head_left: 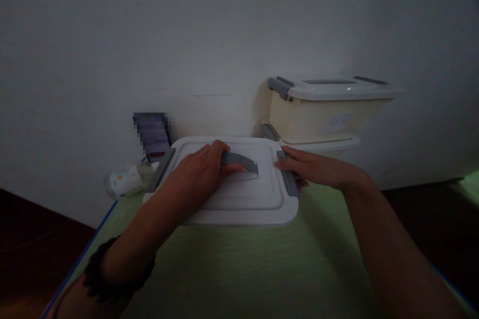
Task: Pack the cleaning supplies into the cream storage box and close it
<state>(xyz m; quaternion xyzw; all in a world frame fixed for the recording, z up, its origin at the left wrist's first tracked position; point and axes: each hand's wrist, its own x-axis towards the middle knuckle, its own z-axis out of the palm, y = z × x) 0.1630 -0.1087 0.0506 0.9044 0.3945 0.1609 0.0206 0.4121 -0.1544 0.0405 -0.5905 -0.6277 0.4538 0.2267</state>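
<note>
A white storage box lid (239,199) with rounded corners faces up in the middle of the view; the box body beneath it is hidden. My left hand (205,164) is wrapped round the grey carrying handle (245,162) at the lid's centre. At the lid's right edge, my right hand (310,167) grips the grey latch (287,174), thumb on top and the other fingers beside and below it. Another grey latch (160,172) lies along the left edge, partly behind my left forearm.
Two cream storage boxes (318,117) with white lids are stacked at the back right against the wall (224,35). Behind the lid on the left, a clear bottle (129,181) lies on its side near a propped-up phone (153,134). Everything rests on a green table (239,269) with blue edges.
</note>
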